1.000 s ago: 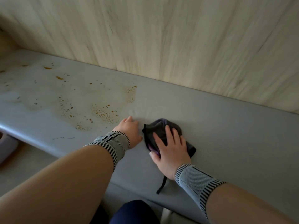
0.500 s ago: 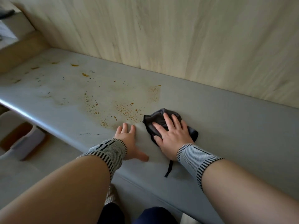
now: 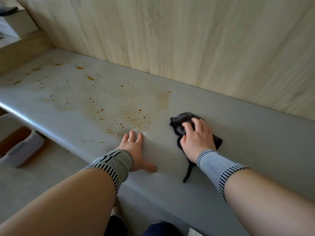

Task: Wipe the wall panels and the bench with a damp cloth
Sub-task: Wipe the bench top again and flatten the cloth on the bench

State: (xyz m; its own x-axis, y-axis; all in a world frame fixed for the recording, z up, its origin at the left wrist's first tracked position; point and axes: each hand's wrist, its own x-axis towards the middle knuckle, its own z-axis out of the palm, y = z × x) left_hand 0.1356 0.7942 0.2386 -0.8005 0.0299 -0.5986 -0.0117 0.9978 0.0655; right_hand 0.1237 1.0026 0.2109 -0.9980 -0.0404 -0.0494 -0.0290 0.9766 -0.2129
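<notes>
Head view: right hand (image 3: 197,137) presses cloth (image 3: 180,123) flat-fingered onto bench (image 3: 247,133).

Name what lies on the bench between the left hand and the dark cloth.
Nothing: the head view shows bare grey bench between left hand and cloth.

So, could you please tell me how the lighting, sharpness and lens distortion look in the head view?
Head view: soft, even light; a pale sheen runs along the bench front edge at left; wide-angle bending curves the bench and wall panels; the orange stains and the dark cloth under the right hand are sharp; the left hand thumb is slightly smeared.
</notes>
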